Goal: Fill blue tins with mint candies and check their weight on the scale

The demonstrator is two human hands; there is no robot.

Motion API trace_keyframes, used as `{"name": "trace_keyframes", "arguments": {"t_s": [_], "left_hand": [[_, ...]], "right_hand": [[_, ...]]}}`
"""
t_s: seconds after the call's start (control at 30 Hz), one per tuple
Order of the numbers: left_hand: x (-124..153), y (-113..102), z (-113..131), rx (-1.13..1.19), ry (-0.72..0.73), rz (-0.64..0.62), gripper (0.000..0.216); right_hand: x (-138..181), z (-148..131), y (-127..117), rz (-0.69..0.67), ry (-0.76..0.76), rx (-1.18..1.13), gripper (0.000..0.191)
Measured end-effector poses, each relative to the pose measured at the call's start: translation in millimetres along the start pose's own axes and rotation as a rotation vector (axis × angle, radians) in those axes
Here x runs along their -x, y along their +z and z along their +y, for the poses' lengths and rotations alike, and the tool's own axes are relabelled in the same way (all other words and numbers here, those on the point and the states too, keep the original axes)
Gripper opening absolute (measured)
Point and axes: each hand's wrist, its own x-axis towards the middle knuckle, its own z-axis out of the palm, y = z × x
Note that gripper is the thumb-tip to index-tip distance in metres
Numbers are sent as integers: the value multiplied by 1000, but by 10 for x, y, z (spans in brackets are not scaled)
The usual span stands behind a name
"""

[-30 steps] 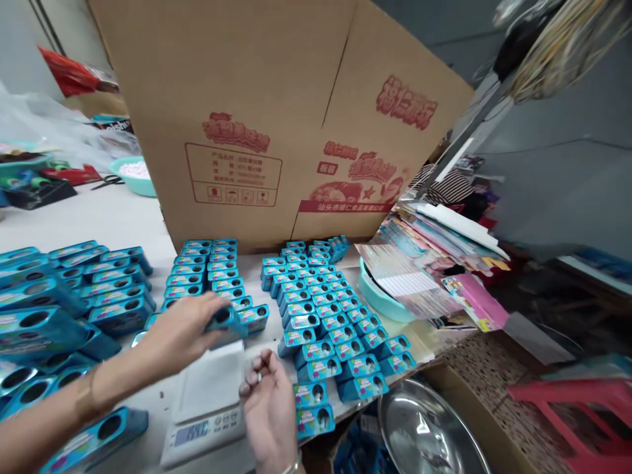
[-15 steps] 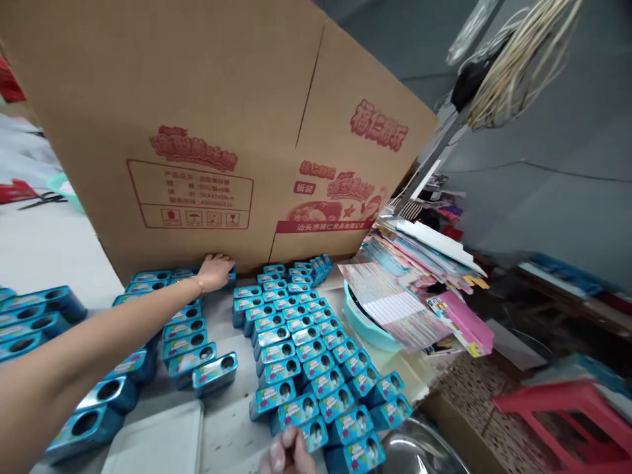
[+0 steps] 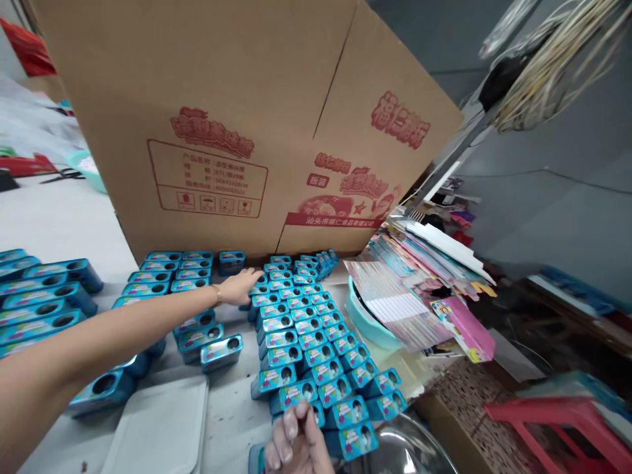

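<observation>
Rows of small blue tins (image 3: 306,329) with round holes in their lids cover the white table (image 3: 54,217). My left hand (image 3: 241,287) reaches far across them, fingers stretched flat and holding nothing, just in front of a single blue tin (image 3: 232,261) standing at the foot of a big cardboard box (image 3: 207,125). My right hand (image 3: 294,442) sits at the bottom edge with its fingertips pinched together; what they hold is too small to make out. The white scale platform (image 3: 158,428) lies below my left forearm.
A teal bowl (image 3: 368,322) under a pile of coloured paper sheets (image 3: 419,263) stands right of the tins. A steel bowl (image 3: 419,454) and a red stool (image 3: 567,421) are below the table edge. More blue tins (image 3: 39,296) are stacked at left.
My left hand carried a blue tin from the scale to the foot of the cardboard box, let it go, and has drawn back a little to the right. The view has shifted.
</observation>
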Motion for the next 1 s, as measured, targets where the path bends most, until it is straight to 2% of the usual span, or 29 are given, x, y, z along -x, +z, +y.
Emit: {"name": "trace_keyframes", "arguments": {"t_s": [0.1, 0.2, 0.3, 0.37, 0.4, 0.47, 0.53, 0.6, 0.67, 0.73, 1.0], "left_hand": [[104, -262, 2, 14, -27, 62, 81], [417, -794, 18, 16, -28, 135, 84], [1031, -1299, 128, 14, 39, 168, 87], [1559, -1418, 263, 18, 132, 150, 86], [1828, -1384, 337, 24, 132, 139, 84], [2320, -1145, 468, 47, 104, 113, 81], [2686, -754, 546, 83, 28, 90, 82], [2899, -341, 567, 118, -21, 90, 88], [2989, -10, 552, 134, -49, 115, 89], [3019, 205, 530, 158, -71, 123, 88], [3153, 608, 488, 180, -29, 288, 75]], "right_hand": [[96, -40, 19, 3, -11, 31, 22], [192, -75, 101, 8, -43, 58, 19], [282, -39, 252, 24, -61, 77, 18], [341, 36, 368, 33, -44, 71, 17], [370, 86, 423, 35, -27, 63, 16], [420, 199, 516, 30, 7, 54, 15], [460, 314, 578, 21, 34, 74, 15], [492, 414, 606, 15, 51, 107, 15], [519, 490, 602, 19, 62, 124, 15], [538, 537, 569, 32, 74, 122, 16], [482, 554, 400, 89, 91, 98, 16]]}}
